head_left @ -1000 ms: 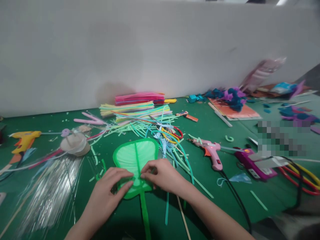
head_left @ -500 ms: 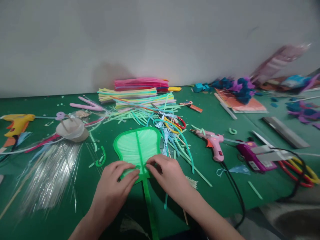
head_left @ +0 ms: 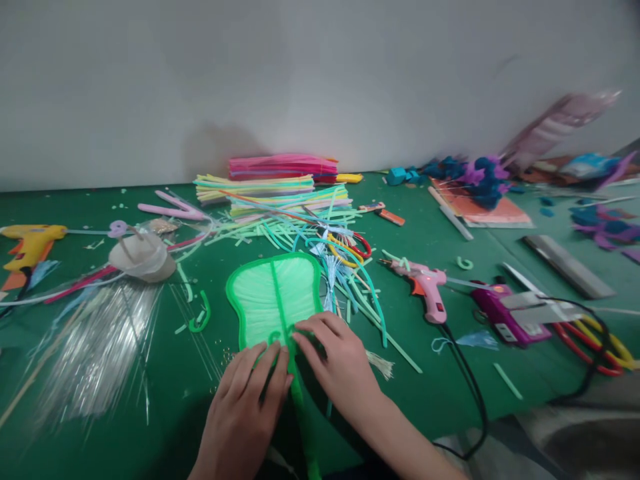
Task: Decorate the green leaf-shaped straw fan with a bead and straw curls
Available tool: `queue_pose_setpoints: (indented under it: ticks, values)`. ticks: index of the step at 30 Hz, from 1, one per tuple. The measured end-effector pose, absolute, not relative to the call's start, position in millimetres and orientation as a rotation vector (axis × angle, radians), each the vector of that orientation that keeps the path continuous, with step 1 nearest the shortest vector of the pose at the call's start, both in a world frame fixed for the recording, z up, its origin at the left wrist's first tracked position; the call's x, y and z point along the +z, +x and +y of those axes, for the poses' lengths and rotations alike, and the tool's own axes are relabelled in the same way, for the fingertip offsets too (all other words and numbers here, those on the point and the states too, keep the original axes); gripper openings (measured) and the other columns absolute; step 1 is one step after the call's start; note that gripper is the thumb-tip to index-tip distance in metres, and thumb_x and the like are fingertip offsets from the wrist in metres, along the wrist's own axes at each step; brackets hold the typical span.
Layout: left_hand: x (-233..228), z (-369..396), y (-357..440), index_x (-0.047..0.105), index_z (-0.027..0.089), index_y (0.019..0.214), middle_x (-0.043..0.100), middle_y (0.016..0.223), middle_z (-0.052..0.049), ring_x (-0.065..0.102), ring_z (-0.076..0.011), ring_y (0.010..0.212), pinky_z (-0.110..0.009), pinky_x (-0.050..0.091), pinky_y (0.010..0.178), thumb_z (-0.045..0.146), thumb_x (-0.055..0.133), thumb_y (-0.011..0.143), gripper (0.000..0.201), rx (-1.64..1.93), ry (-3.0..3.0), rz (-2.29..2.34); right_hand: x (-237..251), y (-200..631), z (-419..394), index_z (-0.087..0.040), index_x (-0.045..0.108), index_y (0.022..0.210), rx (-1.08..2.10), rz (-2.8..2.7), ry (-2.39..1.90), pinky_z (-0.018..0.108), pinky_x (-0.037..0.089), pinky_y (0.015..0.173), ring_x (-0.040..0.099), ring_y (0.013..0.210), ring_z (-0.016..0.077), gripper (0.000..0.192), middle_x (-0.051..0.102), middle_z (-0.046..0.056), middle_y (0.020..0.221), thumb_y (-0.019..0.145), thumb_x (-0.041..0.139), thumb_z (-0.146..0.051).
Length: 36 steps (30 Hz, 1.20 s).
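Observation:
A green hand fan [head_left: 280, 287] with a fuzzy pipe-cleaner rim, a centre rib and a pale green gauzy face lies in the middle, its handle [head_left: 298, 393] pointing towards me. At its lower left, my left hand [head_left: 250, 393] has its fingers bent over the fan's bottom edge, gripping it there. A small green pipe-cleaner curl [head_left: 275, 335] shows just above those fingertips. My right hand [head_left: 337, 353] is closed in a pinch beside the centre rib, with a bit of green pipe cleaner at its fingertips. Both palms face down, so the undersides are hidden.
Bundles of coloured pipe cleaners [head_left: 270, 190] lie behind the fan. A pink glue gun [head_left: 425, 283], a purple box [head_left: 510, 320] and scissors [head_left: 595, 340] are on the right. On the left are a yellow glue gun [head_left: 33, 243], a plastic cup [head_left: 145, 257] and clear strands [head_left: 105, 353].
My left hand has shifted down and right, and its fingers now bend over the fan's lower edge. The small green curl shows more clearly. My right hand has barely moved.

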<state>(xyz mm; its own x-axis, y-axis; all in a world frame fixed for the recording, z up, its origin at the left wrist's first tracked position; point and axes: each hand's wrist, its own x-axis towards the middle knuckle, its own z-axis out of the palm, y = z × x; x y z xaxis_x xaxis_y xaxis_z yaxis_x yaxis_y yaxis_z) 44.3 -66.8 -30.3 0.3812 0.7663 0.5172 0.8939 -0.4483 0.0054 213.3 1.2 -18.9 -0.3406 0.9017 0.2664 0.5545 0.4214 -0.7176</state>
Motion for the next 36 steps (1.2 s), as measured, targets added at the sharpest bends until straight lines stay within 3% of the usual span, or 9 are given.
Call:
queue_pose_setpoints:
  ticks: [8, 13, 16, 27, 32, 36]
  values:
    - [-39.6, -70.5, 42.3, 0.058, 0.012, 0.129, 0.064, 0.127, -0.014, 0.055, -0.0295, 0.125, -0.045, 0.036, 0.111, 0.011, 0.051, 0.091, 0.038, -0.587, -2.445, -1.46, -19.9, 220.5, -9.0, -0.02, 0.069, 0.098, 0.543, -2.02, -1.258, 0.04, 0.048, 0.087, 0.053, 0.099, 0.0236, 0.011, 0.06, 0.009, 0.101, 0.09, 0.062, -0.02]
    - [-39.8, -70.4, 43.0, 0.059, 0.014, 0.128, 0.064, 0.127, -0.015, 0.058, -0.0282, 0.121, -0.044, 0.04, 0.109, 0.012, 0.049, 0.092, 0.037, -0.597, -2.443, -1.491, -12.2, 223.7, -1.5, -0.027, 0.065, 0.119, 0.484, -2.218, -1.242, 0.045, 0.044, 0.097, 0.047, 0.111, 0.0266, 0.028, 0.057, 0.01, 0.12, 0.093, 0.057, -0.025]
    - [-38.0, -68.9, 43.8, 0.058, 0.017, 0.128, 0.063, 0.128, -0.014, 0.058, -0.0273, 0.122, -0.046, 0.042, 0.107, 0.014, 0.048, 0.094, 0.037, -0.596, -2.436, -1.521, -7.6, 226.4, 4.2, -0.029, 0.066, 0.119, 0.426, -2.32, -1.24, 0.05, 0.041, 0.1, 0.044, 0.117, 0.0299, 0.028, 0.052, 0.01, 0.13, 0.092, 0.058, -0.03]
    - [-41.3, -68.8, 39.8, 0.059, 0.017, 0.129, 0.058, 0.136, -0.013, 0.048, -0.0333, 0.13, -0.05, 0.036, 0.106, 0.011, 0.05, 0.091, 0.04, -0.557, -2.468, -1.509, -10.1, 231.1, 9.0, -0.026, 0.068, 0.109, 0.557, -2.296, -1.251, 0.051, 0.042, 0.102, 0.042, 0.118, 0.03, 0.021, 0.054, 0.009, 0.127, 0.089, 0.063, -0.03]
    - [-41.8, -71.9, 38.8, 0.058, 0.017, 0.131, 0.058, 0.135, -0.013, 0.048, -0.0307, 0.128, -0.046, 0.031, 0.109, 0.007, 0.045, 0.091, 0.043, -0.586, -2.451, -1.508, -12.5, 229.1, 9.3, -0.026, 0.069, 0.107, 0.643, -2.214, -1.286, 0.05, 0.044, 0.1, 0.043, 0.117, 0.0289, 0.02, 0.055, 0.008, 0.125, 0.087, 0.065, -0.027]
    - [-45.5, -74.5, 38.1, 0.055, 0.018, 0.134, 0.056, 0.137, -0.013, 0.045, -0.028, 0.13, -0.044, 0.028, 0.111, 0.007, 0.046, 0.09, 0.046, -0.595, -2.455, -1.535, -11.3, 227.6, 7.1, -0.033, 0.067, 0.115, 0.65, -2.217, -1.266, 0.05, 0.043, 0.101, 0.042, 0.12, 0.0285, 0.029, 0.05, 0.007, 0.13, 0.089, 0.062, -0.023]
